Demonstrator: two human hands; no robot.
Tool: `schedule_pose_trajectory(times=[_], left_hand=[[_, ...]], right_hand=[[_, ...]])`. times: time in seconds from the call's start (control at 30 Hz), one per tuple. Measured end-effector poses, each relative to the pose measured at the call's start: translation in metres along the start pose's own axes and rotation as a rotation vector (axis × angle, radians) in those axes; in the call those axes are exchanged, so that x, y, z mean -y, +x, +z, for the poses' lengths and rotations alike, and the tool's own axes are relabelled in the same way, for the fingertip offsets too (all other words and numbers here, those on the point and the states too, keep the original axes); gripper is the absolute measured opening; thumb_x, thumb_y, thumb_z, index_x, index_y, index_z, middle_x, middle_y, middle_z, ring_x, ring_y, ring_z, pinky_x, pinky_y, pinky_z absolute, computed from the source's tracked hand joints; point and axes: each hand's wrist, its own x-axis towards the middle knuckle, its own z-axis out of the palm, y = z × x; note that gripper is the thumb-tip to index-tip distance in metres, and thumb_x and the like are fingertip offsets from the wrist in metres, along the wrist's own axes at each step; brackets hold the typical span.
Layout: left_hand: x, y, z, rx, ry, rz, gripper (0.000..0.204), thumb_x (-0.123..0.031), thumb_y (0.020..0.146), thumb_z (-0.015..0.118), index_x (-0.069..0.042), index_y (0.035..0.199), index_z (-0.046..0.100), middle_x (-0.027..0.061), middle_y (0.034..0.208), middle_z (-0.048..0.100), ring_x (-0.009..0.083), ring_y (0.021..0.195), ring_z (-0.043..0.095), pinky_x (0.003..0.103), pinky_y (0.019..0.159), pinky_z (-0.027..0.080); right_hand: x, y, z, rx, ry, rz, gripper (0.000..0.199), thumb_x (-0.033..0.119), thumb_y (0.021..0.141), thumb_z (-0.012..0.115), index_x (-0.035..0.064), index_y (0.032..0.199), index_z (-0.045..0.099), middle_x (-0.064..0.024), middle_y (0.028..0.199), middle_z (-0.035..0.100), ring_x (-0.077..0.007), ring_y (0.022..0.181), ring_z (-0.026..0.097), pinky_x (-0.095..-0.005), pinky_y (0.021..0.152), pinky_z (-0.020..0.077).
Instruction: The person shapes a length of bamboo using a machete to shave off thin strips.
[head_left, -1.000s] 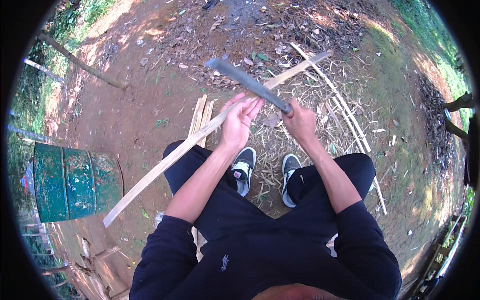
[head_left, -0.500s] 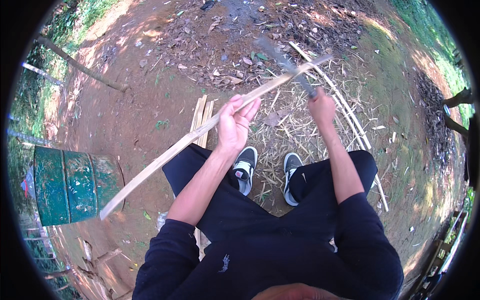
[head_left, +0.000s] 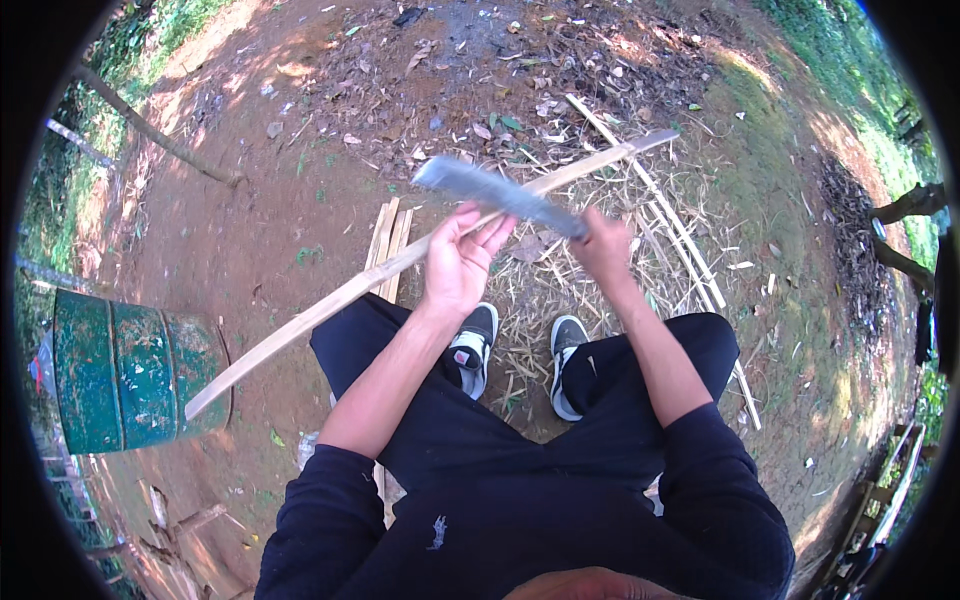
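A long, pale split bamboo strip (head_left: 330, 308) slants from the lower left up to the right, above my knees. My left hand (head_left: 460, 262) holds it near its middle, palm up, with the fingers curled round it. In my right hand (head_left: 604, 250) is the handle of a machete (head_left: 490, 188). Its wide grey blade, slightly blurred, points up to the left and crosses over the strip just beyond my left fingers. Whether the edge touches the strip I cannot tell.
Shavings (head_left: 530, 300) cover the ground between and beyond my shoes. More bamboo strips (head_left: 388, 240) lie beside my left knee, and long thin strips (head_left: 665, 205) at the right. A green metal drum (head_left: 135, 370) lies at the left. Dry leaves and a leaning branch (head_left: 150, 125) are farther off.
The machete has swung from pointing up and away to lying across the strip toward the left. My right hand has come left and lower; my left hand keeps its hold.
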Motion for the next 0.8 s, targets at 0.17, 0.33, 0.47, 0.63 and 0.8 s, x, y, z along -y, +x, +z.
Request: schedule_pose_trajectory(times=[0.17,0.33,0.47,0.63,0.8], left_hand=[[-0.022,0.005,-0.001,-0.072,0.051,0.148,0.015,-0.001,0.091,0.050,0.004,0.104,0.053,0.0217,0.116,0.059,0.0433,0.122,0.055,0.054,0.111,0.045],[-0.027,0.013,-0.001,-0.135,0.004,0.101,0.015,0.000,0.090,0.051,0.005,0.104,0.052,0.0197,0.112,0.058,0.0433,0.118,0.057,0.055,0.109,0.046],[-0.031,0.013,-0.006,-0.094,-0.004,0.067,0.017,0.000,0.090,0.051,0.007,0.106,0.053,0.0210,0.114,0.059,0.0430,0.118,0.057,0.055,0.108,0.046],[-0.015,0.013,-0.004,-0.043,0.038,0.072,0.021,0.005,0.087,0.055,0.003,0.108,0.056,0.0226,0.122,0.059,0.0421,0.118,0.058,0.054,0.112,0.043],[-0.003,0.007,-0.006,0.010,-0.012,-0.030,0.020,0.010,0.085,0.056,0.001,0.103,0.061,0.0253,0.129,0.058,0.0392,0.124,0.055,0.053,0.113,0.041]], right_hand=[[-0.079,0.019,-0.021,0.093,-0.163,0.881,0.035,0.028,0.095,0.054,-0.0048,0.091,0.066,-0.0219,0.070,0.067,-0.0362,0.069,0.069,-0.0479,0.068,0.0553],[-0.105,0.001,-0.012,-0.062,-0.037,1.069,0.038,0.030,0.089,0.053,-0.0038,0.079,0.067,-0.0209,0.070,0.066,-0.0344,0.069,0.066,-0.0461,0.070,0.0485],[-0.055,0.014,-0.018,-0.149,0.241,0.889,0.019,0.016,0.082,0.063,0.0041,0.069,0.056,-0.0093,0.062,0.061,-0.0185,0.057,0.057,-0.0389,0.061,0.0468],[-0.014,0.017,-0.020,-0.086,0.532,0.721,0.030,0.026,0.090,0.071,0.0059,0.072,0.058,0.0035,0.053,0.049,-0.0070,0.046,0.043,-0.0278,0.047,0.0359],[0.037,0.023,-0.032,0.119,1.019,0.785,0.038,0.034,0.093,0.070,0.0086,0.071,0.054,0.0031,0.051,0.047,-0.0059,0.040,0.043,-0.0245,0.038,0.0327]])
